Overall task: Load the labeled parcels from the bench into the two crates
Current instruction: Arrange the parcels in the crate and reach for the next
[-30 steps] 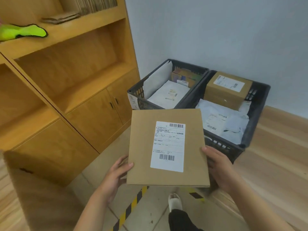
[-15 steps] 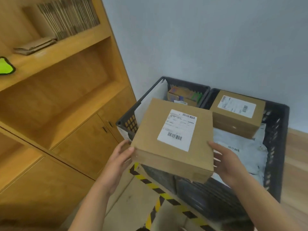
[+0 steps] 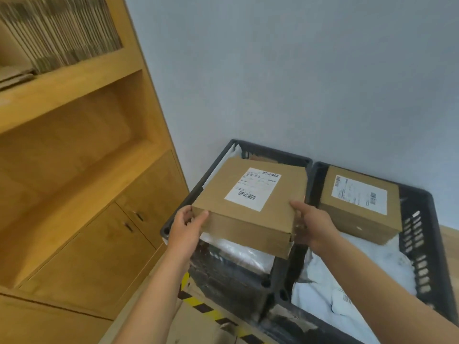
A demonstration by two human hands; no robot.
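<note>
Wooden cabinet point(image 3: 74, 175) beside two adjoining dark crates: left crate point(image 3: 278, 152), right crate point(image 3: 417, 224). A labelled cardboard box point(image 3: 280, 207) is held over the left crate, its near corners gripped by my left hand point(image 3: 185, 227) and right hand point(image 3: 313, 224), thumbs on top.

Brown parcel point(image 3: 278, 209) with white, black-barcoded label point(image 3: 253, 188); black left crate point(image 3: 275, 155) and right crate point(image 3: 417, 244); white mailers point(image 3: 372, 269) right of the left crate; yellow-black striped tape point(image 3: 196, 304) before it; honey-wood cabinet point(image 3: 99, 244).
</note>
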